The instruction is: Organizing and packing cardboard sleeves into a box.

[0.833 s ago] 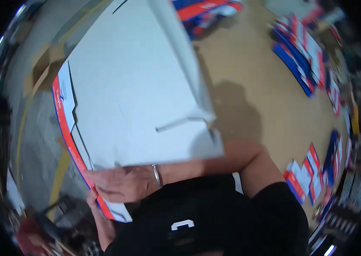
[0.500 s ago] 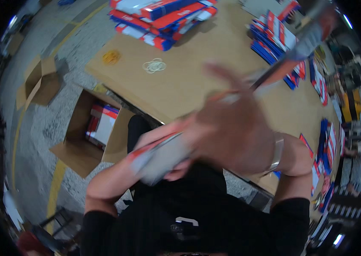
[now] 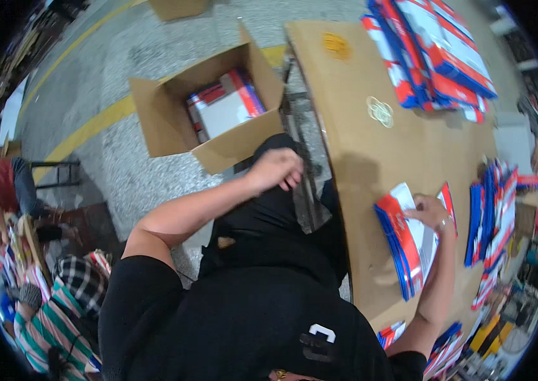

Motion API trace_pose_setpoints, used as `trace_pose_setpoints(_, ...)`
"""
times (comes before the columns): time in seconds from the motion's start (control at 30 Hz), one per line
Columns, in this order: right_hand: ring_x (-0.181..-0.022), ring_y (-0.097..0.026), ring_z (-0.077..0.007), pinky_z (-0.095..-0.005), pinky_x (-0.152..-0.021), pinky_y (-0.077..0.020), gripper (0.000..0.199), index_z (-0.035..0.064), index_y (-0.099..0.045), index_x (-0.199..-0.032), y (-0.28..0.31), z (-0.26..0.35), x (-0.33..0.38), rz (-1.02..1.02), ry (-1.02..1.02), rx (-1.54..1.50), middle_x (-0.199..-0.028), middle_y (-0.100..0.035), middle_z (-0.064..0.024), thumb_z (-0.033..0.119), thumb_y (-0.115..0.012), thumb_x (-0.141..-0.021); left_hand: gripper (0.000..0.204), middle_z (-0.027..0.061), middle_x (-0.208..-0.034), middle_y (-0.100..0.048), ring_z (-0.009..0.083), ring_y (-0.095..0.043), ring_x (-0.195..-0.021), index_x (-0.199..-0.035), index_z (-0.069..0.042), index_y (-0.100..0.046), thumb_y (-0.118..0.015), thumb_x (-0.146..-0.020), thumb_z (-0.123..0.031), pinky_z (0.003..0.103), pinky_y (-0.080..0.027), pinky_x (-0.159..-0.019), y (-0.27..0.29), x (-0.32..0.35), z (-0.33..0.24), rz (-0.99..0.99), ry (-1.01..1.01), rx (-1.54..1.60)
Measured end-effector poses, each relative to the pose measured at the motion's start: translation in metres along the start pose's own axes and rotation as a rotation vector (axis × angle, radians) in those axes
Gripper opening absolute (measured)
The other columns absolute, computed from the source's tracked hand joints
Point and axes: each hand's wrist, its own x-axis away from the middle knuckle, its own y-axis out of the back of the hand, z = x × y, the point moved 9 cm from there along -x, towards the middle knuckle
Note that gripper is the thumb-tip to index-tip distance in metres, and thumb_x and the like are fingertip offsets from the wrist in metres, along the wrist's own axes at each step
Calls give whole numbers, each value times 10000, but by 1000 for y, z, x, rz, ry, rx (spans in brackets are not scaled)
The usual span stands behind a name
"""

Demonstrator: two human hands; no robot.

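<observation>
My right hand (image 3: pixel 433 214) rests on a stack of flat printed packages (image 3: pixel 402 241) in red, white and blue, over the table. Its fingers are bent onto the upper part of the stack, and the fingertips are partly hidden. My left hand (image 3: pixel 276 170) is raised above my lap, close to the table's left edge, with its fingers curled in. Whether anything lies inside those fingers cannot be seen. Between the left hand and the table, a dark greyish strip (image 3: pixel 310 203) shows blurred.
An open cardboard box (image 3: pixel 148 120) with similar packages inside stands left of the table (image 3: pixel 339 140). Orange rubber bands (image 3: pixel 336 46), pale rubber bands (image 3: pixel 380 112) and a large package pile (image 3: pixel 434 57) lie at the far end. More piles (image 3: pixel 494 209) sit at right. People work at left.
The view has swung left. My hands, earlier close together and blurred around a red and white package, are now apart: the left over my lap, the right on the stack at the table.
</observation>
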Motion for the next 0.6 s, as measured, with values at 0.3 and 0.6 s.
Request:
trace_pose_setpoints(0.3,-1274,-467,-335,-441,-1087,-348,482,96,-612,-1220,55,313,-23,-590,837,181,-1323,-548,-129,235,-757,-781,333,192,-976,-715,337,-677,-969,-951,-37,-701,-525,-876,-309,425,-518,-882,308,-51,87,-836,198,-872)
trace_pose_setpoints(0.6,-1399,-346,-317,-551,-1156,-179,488,118,-616,-1214,34,340,-112,-456,852,346,-1470,-444,-95,237,-736,-757,353,69,-1225,-606,296,-539,-1198,-1205,-200,-619,-558,-864,-135,473,-475,-968,308,-176,153,-396,410,-1304)
